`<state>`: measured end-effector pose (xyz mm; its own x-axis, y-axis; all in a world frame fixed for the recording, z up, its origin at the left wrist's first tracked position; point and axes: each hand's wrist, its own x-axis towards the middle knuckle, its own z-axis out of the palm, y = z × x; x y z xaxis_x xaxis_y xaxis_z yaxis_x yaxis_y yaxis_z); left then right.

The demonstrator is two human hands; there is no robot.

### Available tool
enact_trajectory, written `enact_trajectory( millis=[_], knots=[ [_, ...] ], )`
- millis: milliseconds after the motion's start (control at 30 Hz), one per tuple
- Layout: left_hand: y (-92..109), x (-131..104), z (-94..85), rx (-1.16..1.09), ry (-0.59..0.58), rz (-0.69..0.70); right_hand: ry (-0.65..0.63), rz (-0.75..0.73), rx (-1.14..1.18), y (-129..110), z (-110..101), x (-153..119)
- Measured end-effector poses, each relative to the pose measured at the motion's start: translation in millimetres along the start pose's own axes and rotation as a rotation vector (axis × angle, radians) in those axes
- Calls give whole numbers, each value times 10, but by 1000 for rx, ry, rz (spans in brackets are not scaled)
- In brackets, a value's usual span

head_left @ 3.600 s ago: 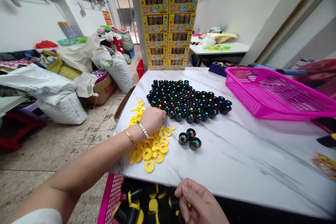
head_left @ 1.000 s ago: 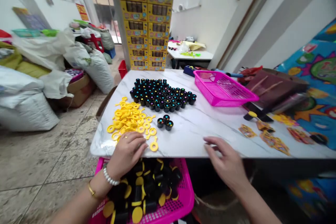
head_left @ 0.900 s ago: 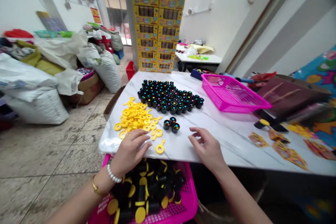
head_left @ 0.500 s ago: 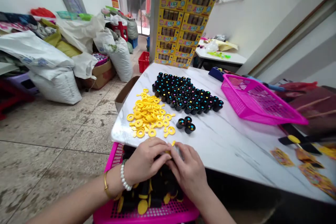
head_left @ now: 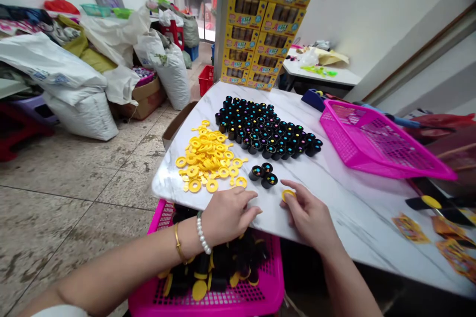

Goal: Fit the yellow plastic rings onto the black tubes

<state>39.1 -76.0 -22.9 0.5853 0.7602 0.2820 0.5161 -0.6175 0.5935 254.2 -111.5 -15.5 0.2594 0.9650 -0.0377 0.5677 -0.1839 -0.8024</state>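
My right hand (head_left: 310,213) pinches a yellow ring (head_left: 288,195) above the white marbled table (head_left: 357,208). To its left, my left hand (head_left: 230,212) hovers at the table's front edge, thumb and forefinger apart with nothing visible between them. Three black cups (head_left: 269,180) with coloured dots inside stand just beyond the hands. A pile of yellow ring pieces (head_left: 208,156) lies at the table's left, beside a large cluster of black cups (head_left: 256,126). Below my left hand, a pink basket (head_left: 273,287) holds black cylinders with yellow ends.
A pink tray (head_left: 379,143) sits at the table's right, near yellow-and-black pieces and orange packets (head_left: 409,228). Stacked yellow boxes (head_left: 243,39) rise at the table's far end. White sacks (head_left: 80,109) and a red basket (head_left: 206,79) stand on the floor.
My hands were together over the basket's edge; they have come apart. My right hand has moved right with a yellow ring in its fingers, and my left hand has opened.
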Motion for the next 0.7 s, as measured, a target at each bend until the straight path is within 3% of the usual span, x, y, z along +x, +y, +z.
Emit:
enact_trajectory(
  millis=[133, 267, 400, 600, 700],
  knots=[
    [39, 190, 49, 66, 7, -77, -58, -75, -153, -65, 34, 164],
    [44, 276, 78, 64, 23, -105, -106, -224, -217, -128, 102, 102],
    [31, 206, 71, 20, 15, -97, -207, -371, -152, -191, 106, -58],
    [-26, 15, 58, -48, 14, -73, -292, -327, -67, -255, -45, -149],
    [-46, -14, 83, -84, 26, -58, -281, -343, 70, -279, -11, -145]
  ],
)
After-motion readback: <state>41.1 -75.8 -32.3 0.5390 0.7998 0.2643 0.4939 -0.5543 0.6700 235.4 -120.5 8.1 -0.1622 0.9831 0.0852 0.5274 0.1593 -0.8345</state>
